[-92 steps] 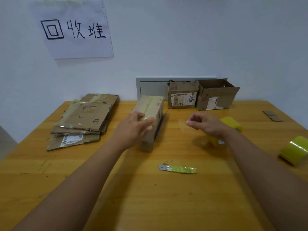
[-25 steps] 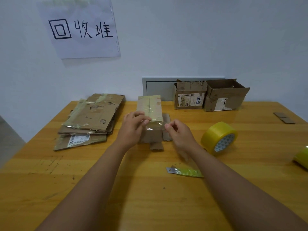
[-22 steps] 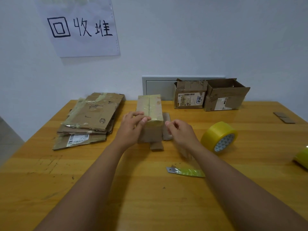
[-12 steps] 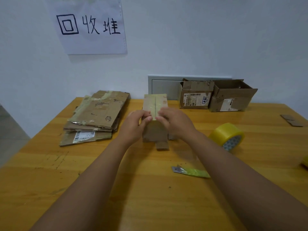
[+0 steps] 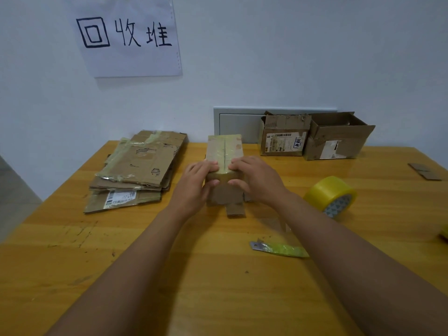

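– Several flattened cartons lay stacked at the left of the bench, didn't they?
– Yes, with a barcode label on the lowest sheet, too small to read. Above them, a paper sign on the wall read "回收堆".
– And the hands?
– The left hand and the right hand met in the middle. Each gripped the near end of the small box, fingers curled over its taped top edge and thumbs on the near face. The box stood on the bench just right of the cartons, apart from them, with a flap poking out beneath it toward the person.
– What lay around it on the right?
– Two open boxes stood behind it against the wall, their printed labels unreadable. A green box cutter lay beside the right forearm and a yellow tape roll near the right wrist. A cardboard scrap sat farther right, and another tape roll was cut off by the picture's edge.
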`<state>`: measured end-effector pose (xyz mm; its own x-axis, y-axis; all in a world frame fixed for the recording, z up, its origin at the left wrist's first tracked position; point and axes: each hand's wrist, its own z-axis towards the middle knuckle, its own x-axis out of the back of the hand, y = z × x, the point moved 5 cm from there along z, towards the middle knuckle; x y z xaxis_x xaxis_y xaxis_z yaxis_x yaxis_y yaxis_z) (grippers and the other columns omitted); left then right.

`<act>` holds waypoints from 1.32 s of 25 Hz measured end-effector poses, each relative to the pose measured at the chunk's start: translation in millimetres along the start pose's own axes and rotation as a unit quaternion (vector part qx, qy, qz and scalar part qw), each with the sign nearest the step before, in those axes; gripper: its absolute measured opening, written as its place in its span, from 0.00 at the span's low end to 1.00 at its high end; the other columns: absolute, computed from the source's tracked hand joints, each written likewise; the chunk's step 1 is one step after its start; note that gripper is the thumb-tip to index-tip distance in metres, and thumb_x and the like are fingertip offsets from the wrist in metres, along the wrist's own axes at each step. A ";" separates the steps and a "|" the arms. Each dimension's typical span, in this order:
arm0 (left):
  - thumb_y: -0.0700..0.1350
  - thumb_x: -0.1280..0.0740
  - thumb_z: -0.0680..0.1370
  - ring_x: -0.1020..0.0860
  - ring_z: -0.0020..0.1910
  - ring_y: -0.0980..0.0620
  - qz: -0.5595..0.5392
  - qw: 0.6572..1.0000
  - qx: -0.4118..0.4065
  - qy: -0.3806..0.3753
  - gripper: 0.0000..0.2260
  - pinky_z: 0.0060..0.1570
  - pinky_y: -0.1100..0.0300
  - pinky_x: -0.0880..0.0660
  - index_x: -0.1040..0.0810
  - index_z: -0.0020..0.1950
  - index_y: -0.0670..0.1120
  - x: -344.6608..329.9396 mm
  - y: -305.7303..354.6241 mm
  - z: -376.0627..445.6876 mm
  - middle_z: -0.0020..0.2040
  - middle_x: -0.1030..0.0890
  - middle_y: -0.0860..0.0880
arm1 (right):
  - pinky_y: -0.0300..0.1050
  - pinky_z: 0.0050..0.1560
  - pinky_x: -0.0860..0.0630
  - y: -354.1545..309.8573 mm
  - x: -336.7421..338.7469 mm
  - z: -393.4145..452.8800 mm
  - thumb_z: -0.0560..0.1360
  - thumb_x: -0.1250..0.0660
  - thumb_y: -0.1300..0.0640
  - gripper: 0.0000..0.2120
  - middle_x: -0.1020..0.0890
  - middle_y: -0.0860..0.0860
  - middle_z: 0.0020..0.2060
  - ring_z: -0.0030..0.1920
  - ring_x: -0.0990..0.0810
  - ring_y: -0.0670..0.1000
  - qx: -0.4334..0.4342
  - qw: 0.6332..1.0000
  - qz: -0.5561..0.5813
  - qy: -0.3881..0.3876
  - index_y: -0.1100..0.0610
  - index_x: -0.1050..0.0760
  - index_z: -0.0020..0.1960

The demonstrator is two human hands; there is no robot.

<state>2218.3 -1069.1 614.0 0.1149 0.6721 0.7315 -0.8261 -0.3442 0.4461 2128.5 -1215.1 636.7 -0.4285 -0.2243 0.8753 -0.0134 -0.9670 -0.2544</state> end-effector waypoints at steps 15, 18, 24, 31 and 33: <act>0.60 0.35 0.78 0.32 0.63 0.49 0.130 0.991 0.039 -0.015 0.19 0.57 0.57 0.31 0.24 0.64 0.53 -1.9 32.0 3.8 0.63 0.26 0.50 | 0.51 0.68 0.30 14.4 19.1 -3.7 0.78 0.32 0.56 0.32 0.33 0.49 0.74 0.71 0.32 0.52 -0.054 0.982 0.119 -0.137 0.47 0.41 0.77; 0.66 0.35 0.75 0.29 0.57 0.48 0.181 0.981 0.070 0.028 0.22 0.51 0.57 0.27 0.24 0.56 0.49 -9.7 45.6 10.7 0.58 0.24 0.47 | 0.48 0.63 0.26 21.8 21.1 -17.7 0.76 0.29 0.56 0.29 0.29 0.49 0.69 0.66 0.28 0.50 -0.113 0.974 0.187 -0.061 0.52 0.36 0.74; 0.68 0.37 0.74 0.29 0.55 0.47 0.208 0.972 0.089 0.054 0.23 0.48 0.56 0.25 0.26 0.55 0.49 -16.1 48.4 11.5 0.56 0.25 0.46 | 0.45 0.45 0.25 30.1 5.8 -32.5 0.80 0.37 0.56 0.03 0.22 0.46 0.42 0.45 0.23 0.49 -0.167 0.966 0.196 -0.016 0.52 0.24 0.50; 0.71 0.39 0.73 0.27 0.54 0.45 0.250 0.959 0.101 0.085 0.28 0.40 0.55 0.23 0.25 0.55 0.47 -21.2 55.0 11.6 0.54 0.24 0.44 | 0.42 0.44 0.27 34.1 -0.4 -19.0 0.80 0.36 0.56 0.04 0.20 0.47 0.44 0.46 0.23 0.48 -0.186 0.960 0.209 -0.016 0.50 0.24 0.48; 0.71 0.39 0.73 0.27 0.54 0.45 0.255 0.957 0.110 0.088 0.28 0.37 0.56 0.24 0.26 0.55 0.47 -23.2 54.9 11.9 0.55 0.24 0.44 | 0.42 0.47 0.26 35.2 -3.7 -14.3 0.80 0.36 0.56 0.03 0.20 0.47 0.46 0.49 0.23 0.48 -0.193 0.958 0.210 -0.019 0.51 0.23 0.51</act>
<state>2176.8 -1111.4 627.6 -0.3836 0.4732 0.7930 -0.6119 -0.7734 0.1655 2116.6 -1246.6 618.5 -0.4354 -0.5954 0.6752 -0.1829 -0.6759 -0.7140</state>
